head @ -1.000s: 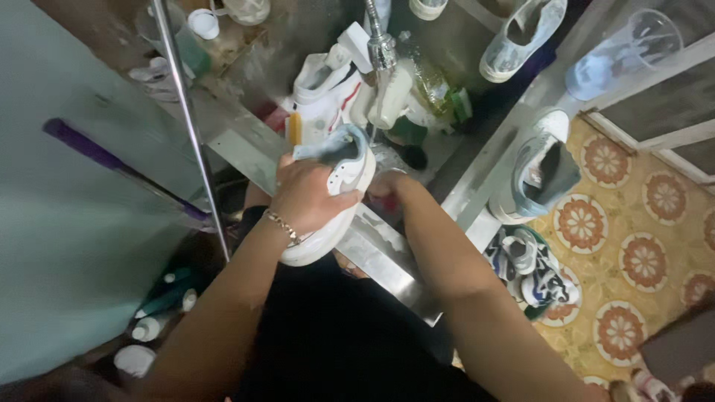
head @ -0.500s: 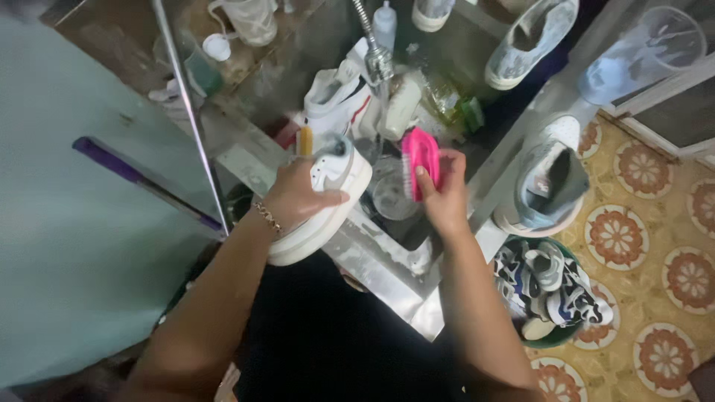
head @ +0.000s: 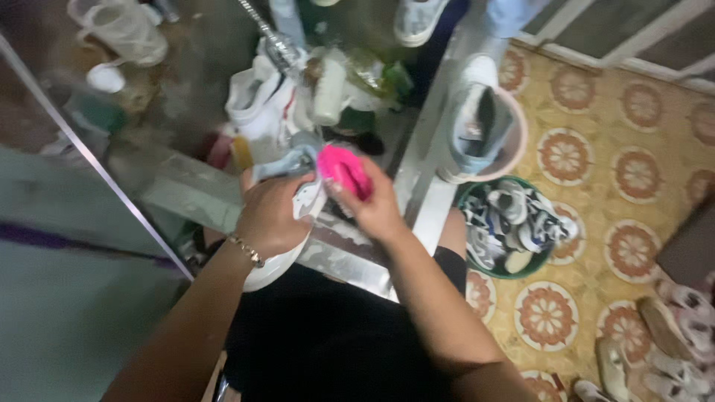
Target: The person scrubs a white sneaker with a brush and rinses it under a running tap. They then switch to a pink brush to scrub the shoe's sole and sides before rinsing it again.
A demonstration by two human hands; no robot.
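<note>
The left hand [head: 272,216] is wrapped tight round a white shoe [head: 287,223] near the middle of the frame; the fingers curl over its side, and its white sole points down toward the lower left; a thin gold bracelet [head: 247,251] sits on that wrist. The right hand [head: 376,208] grips a bright pink brush [head: 344,169]; the brush is pressed against the top of the white shoe, just right of the left hand.

Both hands are over a shiny metal sink [head: 350,257]; its front edge runs under the shoe. Behind the hands, in the upper middle, another white shoe with red marks [head: 261,104] lies in the sink beside a pale bottle [head: 330,89]; a green and clear packet [head: 380,74] lies just right of the bottle; its label is too blurry to tell. A yellow brush handle [head: 242,152] pokes up left of the held shoe.

In the upper left, a clear plastic jug [head: 123,30] stands near a round white lid [head: 104,78]. To the right of the sink, a grey and white shoe stands in a pink tub [head: 514,145]; just below it a green bowl [head: 514,269] is full of black and white shoes. The floor [head: 633,171] on the right has yellow tiles with round orange flowers; more pale shoes [head: 670,342] lie at the lower right.
</note>
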